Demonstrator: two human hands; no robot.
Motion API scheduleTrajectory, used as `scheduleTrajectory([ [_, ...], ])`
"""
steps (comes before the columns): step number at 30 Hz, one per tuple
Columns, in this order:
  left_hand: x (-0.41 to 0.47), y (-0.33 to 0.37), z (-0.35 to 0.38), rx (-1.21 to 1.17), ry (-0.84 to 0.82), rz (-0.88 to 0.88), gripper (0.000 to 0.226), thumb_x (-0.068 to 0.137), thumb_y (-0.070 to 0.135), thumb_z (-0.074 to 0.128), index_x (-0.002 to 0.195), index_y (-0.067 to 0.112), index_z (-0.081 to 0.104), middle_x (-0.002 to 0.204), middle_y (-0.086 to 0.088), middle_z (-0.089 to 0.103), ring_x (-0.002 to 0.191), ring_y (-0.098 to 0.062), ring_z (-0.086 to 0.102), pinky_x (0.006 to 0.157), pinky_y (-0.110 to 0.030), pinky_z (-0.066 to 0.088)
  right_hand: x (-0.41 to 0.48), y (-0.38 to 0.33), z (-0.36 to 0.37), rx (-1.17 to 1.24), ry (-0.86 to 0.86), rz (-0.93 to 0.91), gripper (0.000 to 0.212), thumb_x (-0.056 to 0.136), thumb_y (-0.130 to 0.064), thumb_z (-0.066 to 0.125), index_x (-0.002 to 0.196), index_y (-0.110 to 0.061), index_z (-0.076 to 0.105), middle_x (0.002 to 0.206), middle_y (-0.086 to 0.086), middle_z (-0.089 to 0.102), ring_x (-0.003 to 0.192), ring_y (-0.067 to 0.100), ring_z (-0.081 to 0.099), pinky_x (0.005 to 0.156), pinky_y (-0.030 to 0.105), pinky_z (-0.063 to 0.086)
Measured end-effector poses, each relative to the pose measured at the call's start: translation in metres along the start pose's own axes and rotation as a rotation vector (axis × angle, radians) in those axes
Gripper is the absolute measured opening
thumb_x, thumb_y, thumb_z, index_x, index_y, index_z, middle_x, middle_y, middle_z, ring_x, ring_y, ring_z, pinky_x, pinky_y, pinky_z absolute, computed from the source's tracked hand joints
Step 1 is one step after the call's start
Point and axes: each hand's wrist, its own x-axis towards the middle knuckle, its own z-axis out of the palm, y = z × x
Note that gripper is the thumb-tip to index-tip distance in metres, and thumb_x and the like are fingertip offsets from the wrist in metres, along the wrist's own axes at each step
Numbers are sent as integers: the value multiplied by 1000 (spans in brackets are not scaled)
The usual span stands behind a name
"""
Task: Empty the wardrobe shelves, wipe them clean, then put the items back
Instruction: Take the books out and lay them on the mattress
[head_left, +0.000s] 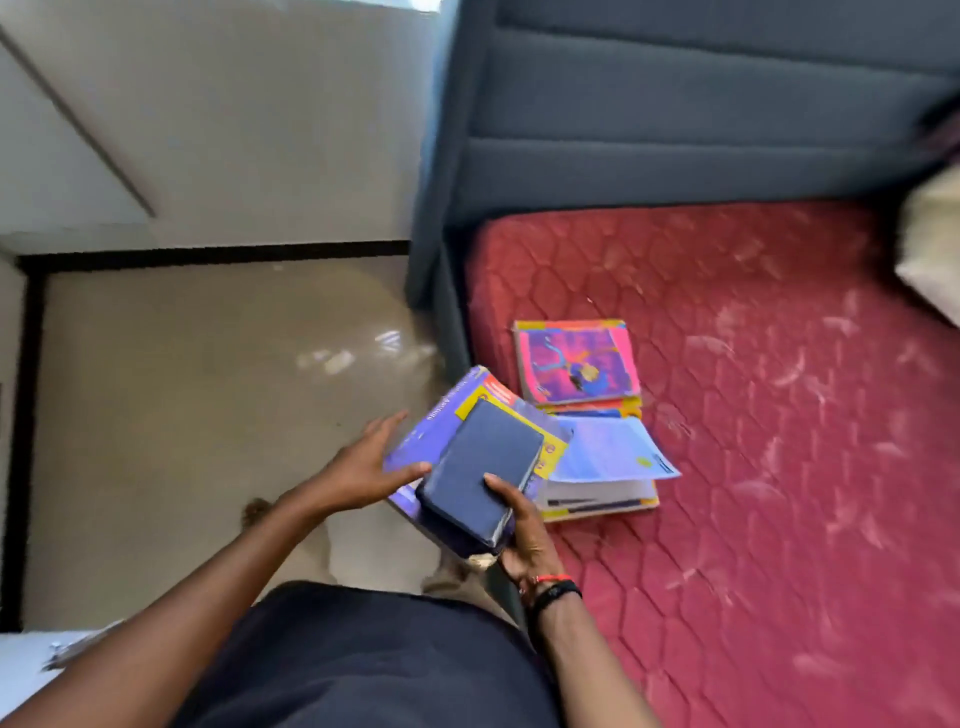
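I carry a small stack of books beside the bed. A thick dark blue book (480, 462) lies on top of a larger purple and yellow book (441, 423). My right hand (519, 535) grips the stack from below, its thumb on the blue cover. My left hand (371, 460) has straight fingers that touch the left edge of the purple book. On the red mattress (769, 415) just beyond lie more books: a pink and purple one (576, 361) on top of a thick white one with a pale blue cover (608, 462).
A dark grey padded headboard (675, 104) stands behind the mattress. A pale pillow (932, 249) shows at the right edge. Beige tiled floor (182, 415) with a black skirting line lies to the left, below a white wall.
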Motion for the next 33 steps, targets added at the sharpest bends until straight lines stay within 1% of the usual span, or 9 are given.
scheduleTrajectory([
  [4, 26, 32, 78, 122, -132, 37, 81, 90, 41, 65, 154, 18, 20, 158, -6, 27, 141, -21, 35, 113, -29, 31, -11, 3, -104, 211, 245, -24, 81, 63, -16, 85, 136, -5, 51, 121, 20, 66, 104, 36, 66, 91, 51, 54],
  [8, 33, 52, 163, 263, -302, 55, 82, 91, 42, 62, 155, 18, 17, 159, -6, 25, 140, -21, 36, 113, -26, 29, -32, 12, -204, 467, 424, -70, 37, 89, -7, 59, 126, -11, 57, 95, 12, 73, 73, 25, 72, 59, 43, 60],
  [11, 35, 48, 203, 365, -387, 46, 79, 93, 41, 60, 155, 20, 14, 160, -3, 22, 142, -18, 33, 115, -25, 26, -27, 23, -261, 482, 521, -121, 51, 86, -11, 63, 136, -17, 55, 105, 5, 72, 80, 21, 72, 79, 49, 57],
  [15, 40, 40, 229, 472, -449, 39, 77, 95, 43, 56, 155, 22, 12, 160, -2, 22, 145, -15, 27, 114, -22, 21, -3, 24, -307, 474, 532, -145, 50, 88, -14, 62, 137, -21, 54, 114, 2, 68, 83, 18, 70, 98, 52, 47],
  [22, 44, 26, 248, 543, -425, -30, 75, 95, 44, 55, 155, 26, 13, 158, -1, 28, 143, -15, 31, 115, -27, 26, 55, 34, -336, 583, 485, -123, 43, 89, -10, 61, 131, -19, 58, 110, 3, 70, 84, 21, 70, 82, 45, 57],
  [24, 44, 20, 252, 554, -443, -57, 75, 95, 44, 55, 155, 26, 13, 157, -1, 28, 142, -15, 32, 114, -27, 27, 59, 41, -342, 589, 451, -85, 41, 89, -8, 61, 128, -20, 59, 104, 2, 72, 84, 21, 71, 95, 49, 51],
  [28, 51, 11, 254, 559, -475, -78, 76, 95, 46, 55, 154, 25, 13, 157, -2, 29, 142, -15, 32, 115, -30, 29, 71, 42, -361, 509, 431, 29, 48, 83, -11, 69, 130, -15, 58, 118, 8, 68, 101, 28, 67, 101, 57, 45],
  [31, 56, 10, 250, 563, -486, -93, 75, 95, 45, 54, 155, 24, 14, 158, -2, 29, 143, -16, 31, 115, -31, 29, 76, 37, -363, 237, 589, 172, 42, 82, -16, 76, 121, -11, 61, 115, 9, 68, 101, 27, 65, 82, 47, 54],
  [33, 57, 9, 245, 558, -464, -108, 73, 96, 43, 54, 155, 23, 16, 157, -3, 29, 142, -18, 32, 115, -32, 29, 80, 35, -360, -16, 745, 223, 58, 75, -15, 82, 124, 0, 57, 123, 14, 65, 102, 26, 63, 84, 41, 53],
])
